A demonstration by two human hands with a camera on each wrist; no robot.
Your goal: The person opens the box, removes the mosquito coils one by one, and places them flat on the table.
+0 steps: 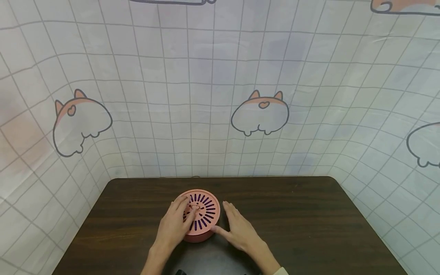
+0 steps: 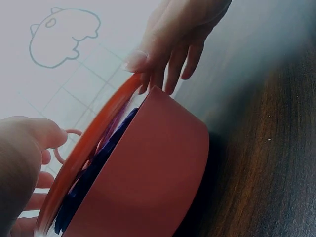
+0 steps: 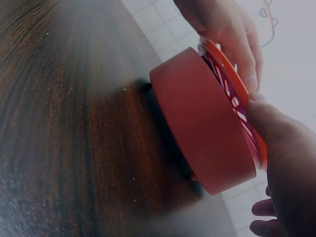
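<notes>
A round pink slotted lid [image 1: 214, 204] with a small ring handle lies over a round pink-red box [image 1: 197, 238], perhaps a mosquito coil holder. Both wrist views show a gap between lid and box wall, with a dark blue slotted part [image 2: 96, 168] inside it. My left hand [image 1: 173, 224] lies over the lid's left side, fingers spread and thumb close to the ring. On the other side my right hand [image 1: 242, 231] has its fingers extended beside the box, and its thumb touches the lid's edge. Whether the left thumb presses the ring cannot be told.
The box stands on a dark wood-grain table [image 1: 292, 217], left of its middle. A white gridded cloth [image 1: 192, 126] with cartoon corgi drawings hangs behind and along both sides. Small dark objects [image 1: 180, 272] show at the bottom edge of the head view.
</notes>
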